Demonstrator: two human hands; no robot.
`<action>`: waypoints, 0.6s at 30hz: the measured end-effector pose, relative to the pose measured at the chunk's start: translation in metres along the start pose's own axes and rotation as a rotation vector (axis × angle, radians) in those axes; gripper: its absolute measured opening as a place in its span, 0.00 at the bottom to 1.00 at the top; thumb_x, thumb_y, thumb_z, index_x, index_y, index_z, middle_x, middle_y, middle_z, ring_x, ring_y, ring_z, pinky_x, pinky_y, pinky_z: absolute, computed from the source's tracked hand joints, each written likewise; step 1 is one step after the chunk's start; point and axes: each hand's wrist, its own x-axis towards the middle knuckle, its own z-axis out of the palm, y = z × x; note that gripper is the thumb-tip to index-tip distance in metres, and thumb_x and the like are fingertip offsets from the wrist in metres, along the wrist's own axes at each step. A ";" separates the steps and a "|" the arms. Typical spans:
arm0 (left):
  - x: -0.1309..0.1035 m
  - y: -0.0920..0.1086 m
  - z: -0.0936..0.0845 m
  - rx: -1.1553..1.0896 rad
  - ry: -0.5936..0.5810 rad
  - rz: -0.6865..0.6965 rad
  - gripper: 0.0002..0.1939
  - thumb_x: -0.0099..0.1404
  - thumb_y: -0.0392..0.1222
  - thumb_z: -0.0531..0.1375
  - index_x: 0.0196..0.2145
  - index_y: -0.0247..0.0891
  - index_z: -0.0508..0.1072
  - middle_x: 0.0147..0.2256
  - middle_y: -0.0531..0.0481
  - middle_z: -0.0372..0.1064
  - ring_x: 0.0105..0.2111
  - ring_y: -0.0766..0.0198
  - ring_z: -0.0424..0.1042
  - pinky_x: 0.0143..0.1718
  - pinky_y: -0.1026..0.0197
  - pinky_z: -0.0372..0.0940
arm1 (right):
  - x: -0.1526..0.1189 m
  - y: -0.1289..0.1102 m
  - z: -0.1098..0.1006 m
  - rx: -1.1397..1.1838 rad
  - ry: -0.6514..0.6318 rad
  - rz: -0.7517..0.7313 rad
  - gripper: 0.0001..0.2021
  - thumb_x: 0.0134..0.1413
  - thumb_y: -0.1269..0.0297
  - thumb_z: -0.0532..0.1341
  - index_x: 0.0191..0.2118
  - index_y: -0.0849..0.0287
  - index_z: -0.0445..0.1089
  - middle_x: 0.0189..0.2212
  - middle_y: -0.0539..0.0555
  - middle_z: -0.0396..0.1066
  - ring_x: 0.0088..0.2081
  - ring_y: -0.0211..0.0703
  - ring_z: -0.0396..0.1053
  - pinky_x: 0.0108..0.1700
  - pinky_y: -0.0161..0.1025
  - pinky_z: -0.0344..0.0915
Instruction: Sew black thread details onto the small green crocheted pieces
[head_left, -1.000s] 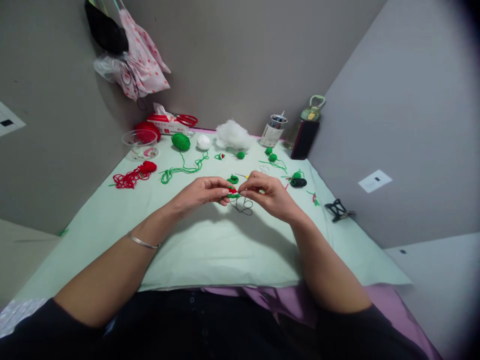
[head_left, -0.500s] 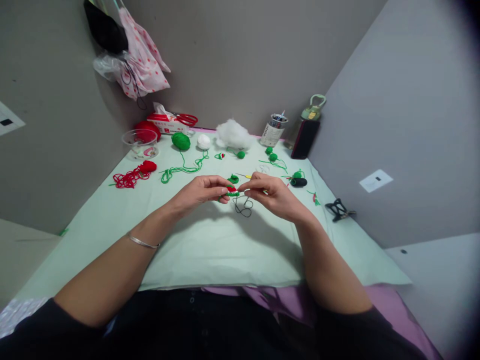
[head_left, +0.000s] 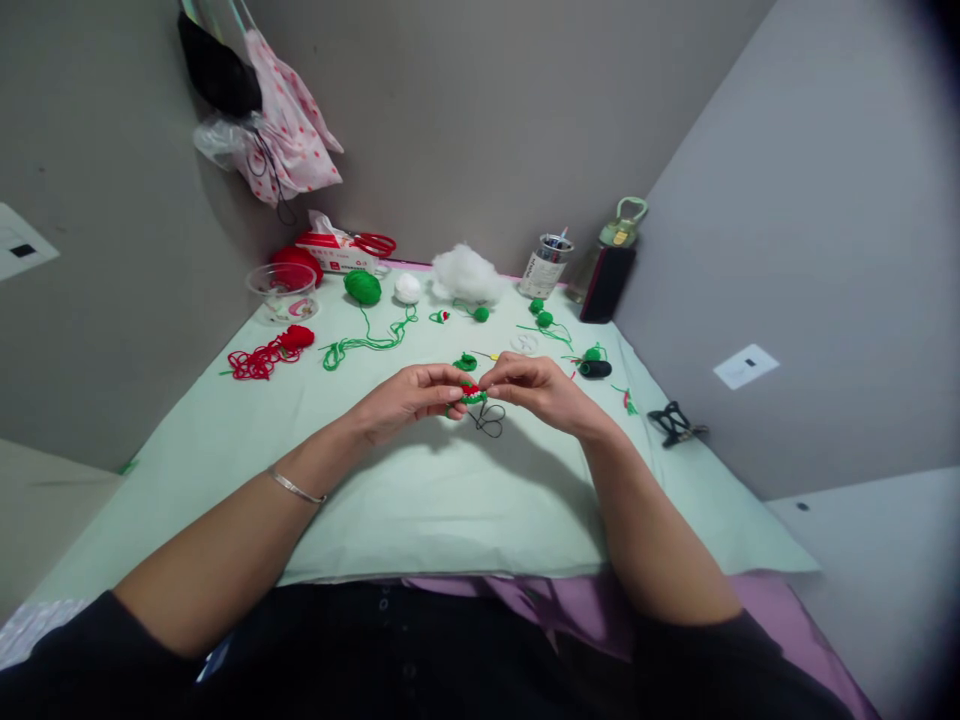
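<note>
My left hand (head_left: 414, 400) pinches a small crocheted piece (head_left: 472, 394), red with a white and green edge like a watermelon slice, above the middle of the table. At the piece's right edge, the thumb and fingertips of my right hand (head_left: 536, 388) are pressed together; whatever they grip is too small or hidden to make out. A loop of black thread (head_left: 489, 424) hangs below the piece. Just behind my hands lie a green crocheted piece (head_left: 466, 362) and a thin hook with a yellow handle (head_left: 491, 357), partly covered by my right hand.
Red yarn (head_left: 259, 362), a green yarn ball (head_left: 363, 288), a white ball (head_left: 407, 289) and fluffy stuffing (head_left: 465, 275) lie further back. A clear tub (head_left: 283, 305) stands left. A pen holder (head_left: 545, 268), bottle (head_left: 622, 230), black thread spool (head_left: 596, 369) and black stand (head_left: 676, 424) are right.
Both hands and the crocheted piece have shifted slightly toward me and to the right. My right fingertips now sit closer against the piece's edge.
</note>
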 end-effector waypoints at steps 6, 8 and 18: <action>0.002 -0.002 0.002 -0.016 -0.015 -0.008 0.12 0.59 0.40 0.68 0.41 0.36 0.79 0.38 0.48 0.75 0.32 0.68 0.72 0.42 0.60 0.67 | -0.003 -0.003 -0.009 -0.027 -0.073 -0.007 0.08 0.60 0.63 0.64 0.41 0.57 0.80 0.29 0.50 0.65 0.31 0.37 0.63 0.35 0.38 0.61; 0.002 -0.001 0.005 -0.019 0.005 -0.017 0.12 0.58 0.40 0.69 0.40 0.35 0.79 0.38 0.48 0.75 0.31 0.68 0.72 0.42 0.59 0.67 | -0.002 -0.003 -0.008 -0.022 -0.070 0.015 0.08 0.60 0.62 0.64 0.40 0.57 0.80 0.30 0.50 0.66 0.31 0.37 0.64 0.35 0.37 0.61; 0.004 -0.012 0.010 -0.084 0.166 0.050 0.14 0.56 0.42 0.71 0.37 0.36 0.74 0.36 0.52 0.72 0.32 0.68 0.72 0.43 0.60 0.67 | -0.001 -0.004 0.022 -0.198 0.152 0.003 0.06 0.63 0.67 0.56 0.43 0.58 0.70 0.35 0.52 0.71 0.30 0.37 0.68 0.36 0.37 0.66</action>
